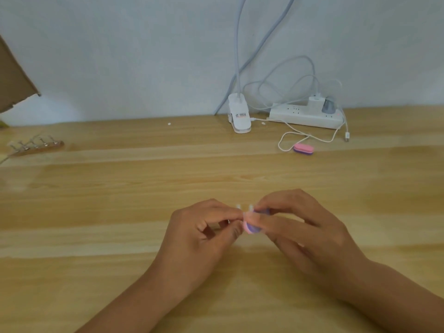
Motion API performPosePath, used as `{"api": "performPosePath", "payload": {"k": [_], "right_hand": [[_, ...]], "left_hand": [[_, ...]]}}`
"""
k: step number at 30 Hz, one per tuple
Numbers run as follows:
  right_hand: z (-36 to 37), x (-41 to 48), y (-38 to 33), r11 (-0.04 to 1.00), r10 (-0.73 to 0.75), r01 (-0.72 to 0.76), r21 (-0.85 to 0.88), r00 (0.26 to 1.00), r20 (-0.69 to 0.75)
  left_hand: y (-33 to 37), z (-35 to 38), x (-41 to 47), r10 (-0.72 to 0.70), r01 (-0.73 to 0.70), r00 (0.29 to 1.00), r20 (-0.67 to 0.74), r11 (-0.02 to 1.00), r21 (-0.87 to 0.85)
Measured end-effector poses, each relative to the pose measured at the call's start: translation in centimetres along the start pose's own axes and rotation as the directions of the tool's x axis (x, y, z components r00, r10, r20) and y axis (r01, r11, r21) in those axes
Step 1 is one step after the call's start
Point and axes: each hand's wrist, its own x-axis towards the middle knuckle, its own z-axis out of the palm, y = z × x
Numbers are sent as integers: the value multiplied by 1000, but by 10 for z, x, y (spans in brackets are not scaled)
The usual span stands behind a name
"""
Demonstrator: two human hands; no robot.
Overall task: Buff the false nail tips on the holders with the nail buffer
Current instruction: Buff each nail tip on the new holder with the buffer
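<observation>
wooden table (96, 200); pale wall (120, 56) | left hand (199, 236) pinches nail tips (251, 207); right hand (307, 231) pinches buffer (251, 228)

head view | from above, facing forward and down | close over wooden table (96, 212) | wall (120, 56) behind

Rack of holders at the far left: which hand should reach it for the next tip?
Left, probably. The rack lies far left, nearer the left hand, which pinches only a small holder. The right hand has its grip on the nail buffer and would have to cross over.
</observation>
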Motion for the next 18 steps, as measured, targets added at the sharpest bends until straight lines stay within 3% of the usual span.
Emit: {"api": "performPosePath", "payload": {"k": [2, 5, 9, 12, 15, 18], "right_hand": [[3, -3, -8, 991, 52, -52, 125, 999, 7], [5, -7, -11, 992, -119, 120, -32, 993, 24], [-1, -3, -5, 993, -120, 120, -7, 990, -77], [2, -4, -4, 993, -108, 110, 31, 992, -64], [-1, -4, 1, 999, -30, 32, 34, 998, -49], [-9, -5, 4, 987, 143, -136, 81, 985, -93]], "left_hand": [[0, 0, 0, 4, -4, 1000, 0, 997, -83], [1, 3, -2, -42, 42, 999, 1, 987, -154], [1, 3, 0, -115, 110, 993, -10, 975, -195], [2, 4, -1, -154, 151, 988, 9, 954, -257], [4, 6, -3, -181, 180, 983, 23, 946, -271], [2, 7, -3, -220, 211, 976, 1, 934, -289]]}}
